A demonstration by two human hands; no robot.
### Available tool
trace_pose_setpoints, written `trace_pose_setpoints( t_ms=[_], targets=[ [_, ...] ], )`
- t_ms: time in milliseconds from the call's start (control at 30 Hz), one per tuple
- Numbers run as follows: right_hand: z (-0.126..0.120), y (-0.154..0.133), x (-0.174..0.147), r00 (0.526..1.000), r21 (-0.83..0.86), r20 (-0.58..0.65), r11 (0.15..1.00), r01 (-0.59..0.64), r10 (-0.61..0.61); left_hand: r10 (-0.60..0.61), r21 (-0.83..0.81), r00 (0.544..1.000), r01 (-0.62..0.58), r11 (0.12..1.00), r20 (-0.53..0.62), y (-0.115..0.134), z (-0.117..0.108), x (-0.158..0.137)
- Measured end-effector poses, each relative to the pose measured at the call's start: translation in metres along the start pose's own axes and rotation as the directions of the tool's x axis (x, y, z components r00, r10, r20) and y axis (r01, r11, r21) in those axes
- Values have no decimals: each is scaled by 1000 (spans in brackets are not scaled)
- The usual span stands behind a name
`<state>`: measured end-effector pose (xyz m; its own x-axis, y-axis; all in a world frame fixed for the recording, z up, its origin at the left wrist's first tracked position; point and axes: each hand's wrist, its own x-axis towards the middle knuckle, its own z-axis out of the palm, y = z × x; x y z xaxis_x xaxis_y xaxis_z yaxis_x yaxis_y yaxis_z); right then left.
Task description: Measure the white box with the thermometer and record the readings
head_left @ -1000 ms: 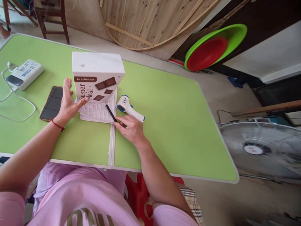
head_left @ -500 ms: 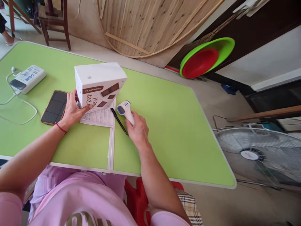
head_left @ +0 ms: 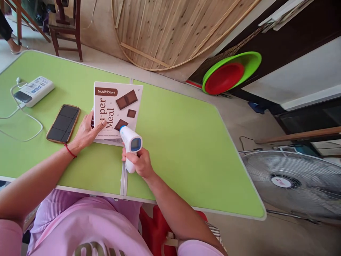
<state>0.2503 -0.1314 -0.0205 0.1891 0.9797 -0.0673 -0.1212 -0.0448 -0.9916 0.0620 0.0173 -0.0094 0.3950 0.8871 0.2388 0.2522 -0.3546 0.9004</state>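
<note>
My left hand (head_left: 89, 131) grips the lower left side of a white NutriMotion box (head_left: 125, 115), thumb across its printed front. The box is tilted so that its front faces me. In my right hand (head_left: 140, 161) is a white infrared thermometer (head_left: 130, 137) with a blue-framed screen, held by its handle. Its blue nose points at the lower part of the box front, close to it; whether they touch I cannot tell. A printed sheet (head_left: 113, 141) shows partly from under the box. Left of my left hand lies a smartphone (head_left: 63, 122) in a brown-edged case.
A white power bank (head_left: 36, 90) with a white cable (head_left: 39, 124) lies on the left of the green table (head_left: 186, 153). A standing fan (head_left: 282, 181) is beyond the right edge. Green and red basins (head_left: 226, 73) lean behind, and a wooden chair (head_left: 65, 30) stands at the back left.
My right hand has raised the thermometer, moved left and turned it toward the box. My left hand has tilted the box so its front shows fully. The black pen is no longer visible.
</note>
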Motion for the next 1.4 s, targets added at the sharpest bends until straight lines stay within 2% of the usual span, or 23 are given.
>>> trace_pose_setpoints(
  t_ms=[200, 367, 467, 667, 833, 967, 1233, 1400],
  targets=[
    [10, 7, 1, 1000, 27, -6, 1000, 8, -8, -13, -57, 995, 19, 998, 103, 4, -3, -1],
    [9, 6, 1, 996, 125, 68, 990, -58, 50, -32, -57, 990, 40, 998, 137, 4, -5, -2],
    [8, 7, 2, 993, 109, 85, 990, -86, 77, -23, -31, 988, 28, 999, 151, 5, -6, -1],
    [6, 9, 1, 996, 4, 54, 997, -72, 72, 6, 2, 987, -7, 1000, 162, 5, -8, 0],
    [6, 6, 1, 995, 10, 73, 997, -73, 72, 6, 7, 987, -7, 1000, 161, 6, -8, 0],
    [7, 4, 1, 997, -20, 30, 998, -68, 68, -1, -19, 987, 4, 1000, 162, 7, -7, 0],
    [9, 4, 1, 995, 40, 22, 994, -100, 99, 2, -32, 988, 3, 999, 157, 7, -7, 0],
    [9, 5, 1, 996, 66, 46, 995, -81, 78, 2, 32, 990, -7, 999, 139, 7, -9, 1]
  ],
)
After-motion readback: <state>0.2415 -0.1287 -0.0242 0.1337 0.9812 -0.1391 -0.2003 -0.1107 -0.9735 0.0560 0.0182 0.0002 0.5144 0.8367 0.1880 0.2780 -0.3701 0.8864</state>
